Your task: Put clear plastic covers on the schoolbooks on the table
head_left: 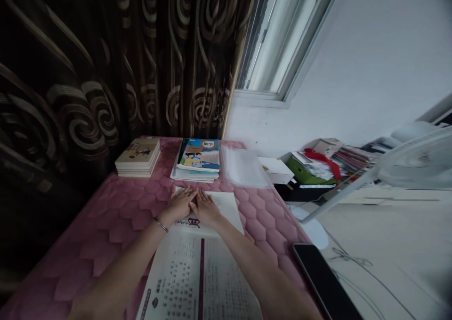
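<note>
A dark box (pixel 304 193) held papers (pixel 315 167) beside the pink quilted surface (pixel 122 223), where left hand (pixel 181 204) and right hand (pixel 205 208) lay flat upon printed pages (pixel 181 263).

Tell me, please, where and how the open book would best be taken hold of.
Probably pinch the book by its far right corner, coming from the right: it lies open and flat, and that corner is uncovered, while the left hand and right hand rest farther left.
</note>
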`<state>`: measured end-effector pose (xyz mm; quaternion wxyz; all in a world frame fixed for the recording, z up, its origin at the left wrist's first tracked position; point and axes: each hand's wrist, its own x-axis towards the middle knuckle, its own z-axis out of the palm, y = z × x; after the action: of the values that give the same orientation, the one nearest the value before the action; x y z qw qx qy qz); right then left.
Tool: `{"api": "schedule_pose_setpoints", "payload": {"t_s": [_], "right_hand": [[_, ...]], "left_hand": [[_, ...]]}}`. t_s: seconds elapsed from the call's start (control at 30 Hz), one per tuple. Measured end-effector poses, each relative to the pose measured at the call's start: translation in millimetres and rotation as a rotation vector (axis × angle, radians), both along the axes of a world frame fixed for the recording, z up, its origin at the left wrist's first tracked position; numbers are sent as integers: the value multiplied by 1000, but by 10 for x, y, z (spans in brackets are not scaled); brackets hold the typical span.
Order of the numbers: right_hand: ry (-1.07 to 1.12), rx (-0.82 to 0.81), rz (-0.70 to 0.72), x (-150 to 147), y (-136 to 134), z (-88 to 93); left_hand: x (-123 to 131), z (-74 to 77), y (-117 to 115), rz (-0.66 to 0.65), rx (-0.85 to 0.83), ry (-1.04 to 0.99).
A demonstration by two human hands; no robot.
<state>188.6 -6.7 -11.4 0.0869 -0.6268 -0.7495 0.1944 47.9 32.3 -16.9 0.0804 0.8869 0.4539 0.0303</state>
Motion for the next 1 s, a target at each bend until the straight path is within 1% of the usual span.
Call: {"api": "schedule_pose_setpoints", "payload": {"t_s": [0.1,0.17,0.23,0.3,0.4,0.5,0.57,0.7,0.83,1.0], "right_hand": [[-13,-10,19,40,4,9],[-44,-10,10,62,-4,10],[-89,-1,-33,128,-30,5],[-141,-1,-105,264,-76,-4],[-207,2,-198,574,-164,-26],[-257,17,-228,863,-237,-51],[-277,12,-235,966,-260,-64],[-326,26,-266,957,-259,-91],[-398,33,-321,890,-243,-117],[-427,39,-299,889,-219,-58]], "left_hand": [[-13,-62,13,52,0,2],[-52,-67,21,105,9,4],[-116,-53,23,151,15,9],[-196,-39,18,185,26,18],[-313,-35,3,247,33,29],[-374,-49,-12,269,39,31],[-372,-60,-21,275,58,24],[-326,-81,-36,317,96,1],[-323,-88,-43,318,90,-2],[-352,-31,36,321,81,-7]]}}
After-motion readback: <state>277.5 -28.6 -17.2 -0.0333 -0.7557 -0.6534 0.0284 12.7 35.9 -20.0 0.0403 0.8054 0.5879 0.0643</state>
